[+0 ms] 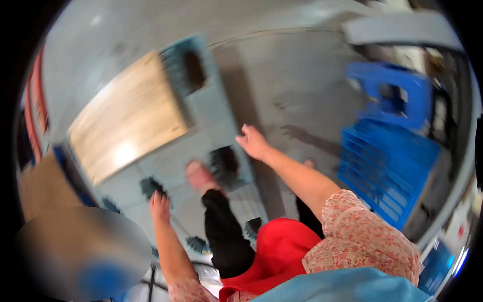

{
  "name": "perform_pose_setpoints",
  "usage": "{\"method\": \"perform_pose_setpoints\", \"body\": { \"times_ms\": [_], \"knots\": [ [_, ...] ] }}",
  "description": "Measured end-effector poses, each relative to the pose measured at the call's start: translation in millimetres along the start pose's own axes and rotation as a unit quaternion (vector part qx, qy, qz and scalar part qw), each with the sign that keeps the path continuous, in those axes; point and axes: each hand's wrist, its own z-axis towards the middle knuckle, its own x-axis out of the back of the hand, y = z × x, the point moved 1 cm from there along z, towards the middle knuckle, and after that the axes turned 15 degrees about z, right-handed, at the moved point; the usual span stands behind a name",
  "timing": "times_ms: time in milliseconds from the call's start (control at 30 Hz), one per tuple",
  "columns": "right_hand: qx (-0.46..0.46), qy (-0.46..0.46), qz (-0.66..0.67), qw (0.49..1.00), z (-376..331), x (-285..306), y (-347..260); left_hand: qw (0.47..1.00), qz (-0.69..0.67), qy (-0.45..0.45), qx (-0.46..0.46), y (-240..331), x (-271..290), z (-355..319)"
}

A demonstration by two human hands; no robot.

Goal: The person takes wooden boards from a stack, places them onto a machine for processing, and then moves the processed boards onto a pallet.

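My right hand (253, 143) hangs over the right edge of a large grey-blue slab-like piece (216, 113) with dark openings. Its fingers are apart and hold nothing. Lower on the left, my left hand (160, 206) has its fingers stretched out, beside a dark jagged clump or opening (151, 186); I cannot tell whether they touch. A flat pale wooden board (128, 118) lies on the left part of the grey-blue piece. Motion blurs much of the picture.
At the right, a blue plastic crate (385, 166) stands in front of a blue plastic stool (402, 95). My foot in a pink shoe (200, 176) is beside the board. Red tubes or bars (34, 105) run along the far left, above a brown panel (50, 186).
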Motion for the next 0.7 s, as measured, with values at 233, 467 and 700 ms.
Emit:
{"method": "perform_pose_setpoints", "body": {
  "times_ms": [233, 467, 700],
  "knots": [
    [0.075, 0.304, -0.319, 0.895, -261.2, 333.8, -62.2, 0.968, 0.162, 0.155, 0.116, -121.2, 10.8, -130.8],
    [0.056, 0.606, -0.552, 0.570, -541.3, 582.2, -178.1, 0.984, 0.168, -0.043, -0.029, -21.5, -166.6, -260.0],
    [-0.011, 0.644, -0.408, 0.647, -643.4, 711.8, -129.0, 0.928, 0.285, -0.159, -0.178, 39.3, -353.9, -420.1]
  ]
}}
